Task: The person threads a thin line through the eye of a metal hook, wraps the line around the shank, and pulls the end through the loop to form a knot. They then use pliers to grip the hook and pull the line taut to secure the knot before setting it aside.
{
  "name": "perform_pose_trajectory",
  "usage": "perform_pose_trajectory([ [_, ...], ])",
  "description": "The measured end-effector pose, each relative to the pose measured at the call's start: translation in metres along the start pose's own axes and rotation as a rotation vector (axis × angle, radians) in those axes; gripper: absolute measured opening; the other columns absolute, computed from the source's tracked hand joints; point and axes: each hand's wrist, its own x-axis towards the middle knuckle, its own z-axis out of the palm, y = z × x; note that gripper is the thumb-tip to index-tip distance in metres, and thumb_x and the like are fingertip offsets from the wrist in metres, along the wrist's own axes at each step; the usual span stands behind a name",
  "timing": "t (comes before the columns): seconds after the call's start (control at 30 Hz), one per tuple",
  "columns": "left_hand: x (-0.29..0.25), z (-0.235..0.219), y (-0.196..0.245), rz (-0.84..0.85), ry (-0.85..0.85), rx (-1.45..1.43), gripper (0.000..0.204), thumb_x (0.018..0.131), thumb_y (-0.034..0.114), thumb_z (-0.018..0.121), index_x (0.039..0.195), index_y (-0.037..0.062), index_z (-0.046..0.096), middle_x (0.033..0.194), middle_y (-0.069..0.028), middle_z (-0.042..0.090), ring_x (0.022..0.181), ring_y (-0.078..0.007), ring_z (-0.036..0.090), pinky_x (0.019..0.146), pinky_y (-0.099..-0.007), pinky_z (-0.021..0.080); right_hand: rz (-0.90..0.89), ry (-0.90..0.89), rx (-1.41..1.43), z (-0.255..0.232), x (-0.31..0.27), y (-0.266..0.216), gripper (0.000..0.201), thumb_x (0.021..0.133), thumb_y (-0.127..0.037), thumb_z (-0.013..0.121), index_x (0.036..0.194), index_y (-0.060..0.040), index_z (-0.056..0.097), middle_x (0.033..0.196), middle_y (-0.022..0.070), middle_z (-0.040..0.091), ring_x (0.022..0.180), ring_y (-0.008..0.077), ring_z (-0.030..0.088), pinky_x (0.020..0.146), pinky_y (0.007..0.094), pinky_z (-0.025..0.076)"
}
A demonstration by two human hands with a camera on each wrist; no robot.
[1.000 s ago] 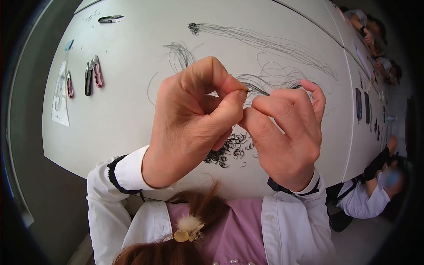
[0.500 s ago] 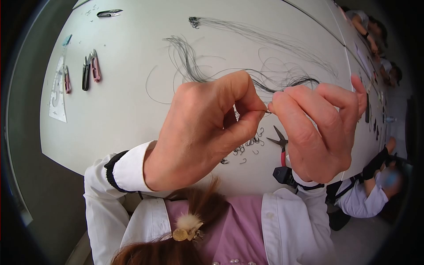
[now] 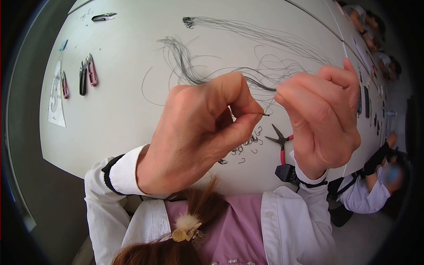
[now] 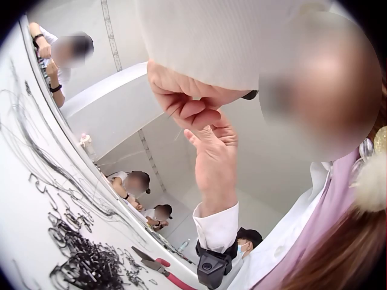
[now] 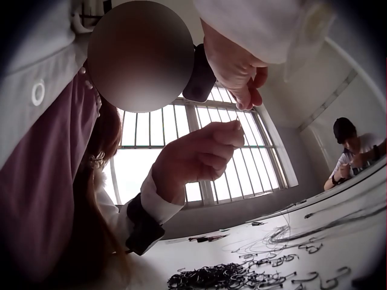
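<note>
My left hand [image 3: 198, 128] pinches a small dark fish hook [image 3: 266, 115] between thumb and index finger; its dark end pokes out past the fingertips, the rest hidden. A thin fishing line rises from it toward my right hand [image 3: 324, 115], whose thumb and index fingertip pinch it. A short gap parts the two hands, both raised over the table. In the left wrist view, my right hand [image 4: 216, 166] is below the left. Behind the hands lies a bundle of dark fishing lines [image 3: 185, 64]. Loose black fish hooks [image 4: 91, 260] are heaped on the table below.
Red-handled pliers [image 3: 279, 139] lie near my right wrist. At the left are a clear ruler [image 3: 57, 99], several thread snips [image 3: 83, 77] and another snip [image 3: 104, 17] farther back. A second bundle of hooked lines [image 3: 247, 32] stretches across the back. Other people sit along the right.
Both hands have shifted right, the right hand farther, and their fingertips have drawn apart. The hook's dark end now shows at the left fingertips. The pliers have come into view.
</note>
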Motion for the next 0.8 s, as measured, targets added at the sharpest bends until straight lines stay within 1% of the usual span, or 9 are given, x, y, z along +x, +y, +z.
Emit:
perform_pose_trajectory([
  [0.2, -0.001, 0.0, -0.001, 0.014, 0.005, 0.002, 0.009, 0.085, 0.0, 0.056, 0.078, 0.0002, 0.051, 0.063, -0.0023, 0.053, 0.049, -0.0034, 0.044, 0.044, -0.0179, 0.035, -0.002, -0.023, -0.001, -0.008, 0.003, -0.005, 0.018, 0.064, -0.009, 0.072, 0.081, -0.0057, 0.068, 0.08, 0.0036, 0.064, 0.065, 0.0211, 0.051, 0.092, 0.0469, 0.036],
  [0.27, -0.001, -0.002, -0.003, 0.085, -0.029, 0.055, 0.009, 0.085, -0.001, 0.056, 0.078, 0.0003, 0.051, 0.062, -0.0023, 0.053, 0.049, -0.0033, 0.045, 0.044, -0.0182, 0.035, -0.006, -0.035, 0.01, -0.009, 0.003, -0.006, 0.019, 0.063, -0.01, 0.072, 0.081, -0.006, 0.068, 0.08, 0.0037, 0.064, 0.066, 0.021, 0.051, 0.093, 0.0473, 0.035],
  [0.5, -0.001, -0.002, -0.005, 0.163, -0.044, 0.105, 0.009, 0.085, -0.002, 0.056, 0.078, -0.0003, 0.05, 0.062, -0.0037, 0.055, 0.048, -0.0047, 0.048, 0.044, -0.0186, 0.038, 0.026, -0.023, 0.046, -0.001, 0.003, -0.006, 0.014, 0.065, -0.009, 0.072, 0.079, -0.006, 0.068, 0.076, 0.0035, 0.064, 0.065, 0.0217, 0.05, 0.095, 0.0483, 0.034],
  [0.57, -0.001, -0.002, -0.007, 0.218, -0.033, 0.111, 0.008, 0.085, -0.004, 0.055, 0.079, -0.0013, 0.051, 0.062, -0.0043, 0.055, 0.048, -0.0058, 0.051, 0.044, -0.0188, 0.04, 0.071, -0.034, 0.033, 0.004, 0.003, -0.004, 0.01, 0.067, -0.008, 0.072, 0.075, -0.0049, 0.066, 0.07, 0.0034, 0.062, 0.063, 0.0207, 0.05, 0.089, 0.0447, 0.037],
  [0.6, -0.002, -0.001, -0.008, 0.219, -0.034, 0.112, 0.008, 0.085, -0.004, 0.055, 0.079, -0.0013, 0.051, 0.062, -0.0043, 0.055, 0.048, -0.0058, 0.051, 0.044, -0.0188, 0.04, 0.07, -0.033, 0.032, 0.004, 0.003, -0.004, 0.01, 0.067, -0.008, 0.072, 0.075, -0.0049, 0.066, 0.07, 0.0034, 0.062, 0.063, 0.0207, 0.05, 0.089, 0.0447, 0.037],
  [0.67, -0.003, 0.002, -0.007, 0.261, 0.057, 0.221, 0.006, 0.085, -0.006, 0.055, 0.081, -0.0024, 0.053, 0.063, -0.0045, 0.056, 0.05, -0.0066, 0.053, 0.045, -0.0191, 0.042, 0.215, -0.171, 0.191, 0.004, 0.003, -0.002, 0.009, 0.067, -0.004, 0.071, 0.073, -0.0036, 0.064, 0.066, 0.0031, 0.059, 0.063, 0.0189, 0.049, 0.078, 0.0383, 0.039],
  [0.7, -0.004, 0.002, -0.006, 0.263, 0.057, 0.222, 0.006, 0.085, -0.006, 0.055, 0.081, -0.0024, 0.053, 0.063, -0.0045, 0.056, 0.05, -0.0066, 0.053, 0.045, -0.0191, 0.042, 0.214, -0.169, 0.19, 0.005, 0.002, -0.001, 0.009, 0.067, -0.004, 0.071, 0.073, -0.0036, 0.064, 0.066, 0.0031, 0.059, 0.063, 0.0189, 0.049, 0.078, 0.0383, 0.039],
  [0.77, -0.004, 0.001, -0.005, 0.311, 0.108, 0.346, 0.005, 0.084, -0.007, 0.056, 0.082, -0.0029, 0.055, 0.064, -0.0043, 0.055, 0.05, -0.007, 0.054, 0.045, -0.0194, 0.043, 0.32, -0.255, 0.466, 0.008, -0.001, 0.002, 0.009, 0.067, -0.002, 0.069, 0.072, -0.0028, 0.063, 0.064, 0.0028, 0.058, 0.062, 0.0176, 0.045, 0.07, 0.033, 0.037],
  [0.8, -0.004, 0.002, -0.006, 0.313, 0.107, 0.346, 0.005, 0.084, -0.007, 0.056, 0.082, -0.0029, 0.055, 0.064, -0.0043, 0.055, 0.05, -0.007, 0.054, 0.045, -0.0194, 0.043, 0.319, -0.253, 0.465, 0.009, -0.002, 0.002, 0.009, 0.067, -0.002, 0.069, 0.072, -0.0028, 0.063, 0.064, 0.0028, 0.058, 0.062, 0.0176, 0.045, 0.07, 0.033, 0.037],
])
